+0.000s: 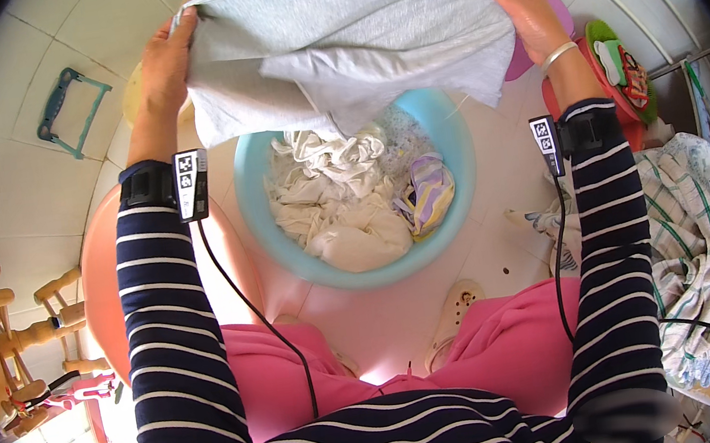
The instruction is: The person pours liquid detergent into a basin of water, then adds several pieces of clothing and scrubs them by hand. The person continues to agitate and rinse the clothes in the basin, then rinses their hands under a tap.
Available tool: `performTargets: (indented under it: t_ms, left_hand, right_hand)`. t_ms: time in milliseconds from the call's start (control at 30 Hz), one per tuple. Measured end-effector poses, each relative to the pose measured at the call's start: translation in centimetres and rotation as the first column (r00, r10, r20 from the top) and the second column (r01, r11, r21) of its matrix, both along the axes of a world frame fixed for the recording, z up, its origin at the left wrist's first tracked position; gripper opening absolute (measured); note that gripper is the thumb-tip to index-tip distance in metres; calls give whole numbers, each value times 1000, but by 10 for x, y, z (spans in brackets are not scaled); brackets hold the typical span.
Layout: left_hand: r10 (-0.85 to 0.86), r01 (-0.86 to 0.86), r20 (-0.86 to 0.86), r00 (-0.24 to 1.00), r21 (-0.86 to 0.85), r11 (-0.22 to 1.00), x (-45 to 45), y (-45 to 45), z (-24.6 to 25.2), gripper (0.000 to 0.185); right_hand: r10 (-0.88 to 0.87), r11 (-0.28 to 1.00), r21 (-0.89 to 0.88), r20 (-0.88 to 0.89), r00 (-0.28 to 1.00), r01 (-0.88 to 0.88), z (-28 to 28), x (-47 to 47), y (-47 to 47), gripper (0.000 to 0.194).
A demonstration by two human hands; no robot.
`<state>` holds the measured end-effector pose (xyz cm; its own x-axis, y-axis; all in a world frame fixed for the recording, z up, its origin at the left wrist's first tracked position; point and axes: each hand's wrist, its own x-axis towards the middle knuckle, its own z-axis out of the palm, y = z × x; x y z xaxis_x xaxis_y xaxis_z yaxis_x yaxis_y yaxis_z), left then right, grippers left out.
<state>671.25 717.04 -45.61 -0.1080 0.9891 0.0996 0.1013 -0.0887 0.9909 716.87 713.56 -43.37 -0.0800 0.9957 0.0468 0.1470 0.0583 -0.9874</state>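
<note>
A light grey knit garment (pixel 344 35) is stretched out sideways between my two hands. Its upper left corner is pinched in my left hand (pixel 162 62), and its right edge is gripped by my right hand (pixel 526 14). The cloth hangs in folds above the far rim of a light blue plastic basin (pixel 464 160), hiding part of it. Inside the basin, cream-white laundry (pixel 352 201) lies in sudsy water (pixel 403 131). Next to it rests a cloth striped in lilac and yellow (pixel 432 191).
An orange-pink basin (pixel 104 281) stands at my left, partly behind my arm. To the right lie a heap of checked cloths (pixel 694 244) and a red basin (pixel 596 89) with brushes. A purple basin (pixel 541 2) leans by the far wall. Wooden furniture (pixel 14 337) is at far left.
</note>
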Motion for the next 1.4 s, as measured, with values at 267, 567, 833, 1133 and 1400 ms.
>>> performTargets:
  t_ms: [267, 567, 833, 1133, 1400]
  left_hand:
    - [58, -58, -4, 998, 106, 993, -17, -9, 22, 33]
    - [121, -112, -24, 992, 234, 966, -32, -3, 25, 35]
    - [-888, 880, -76, 453, -120, 460, 50, -82, 79, 28]
    - [-914, 924, -346, -212, -375, -73, 202, -188, 25, 24]
    - [-997, 875, -72, -4, -484, 31, 115, -113, 82, 33]
  right_hand:
    - [30, 991, 115, 302, 953, -68, 10, 0, -8, 39]
    - [-199, 962, 272, 725, 659, -9, 45, 21, -17, 33]
    - [-342, 899, 215, -193, 919, 380, 26, 36, 6, 31]
    - [94, 992, -1, -653, 752, -125, 21, 55, 11, 46]
    - [-31, 983, 176, -103, 994, 49, 28, 70, -5, 35]
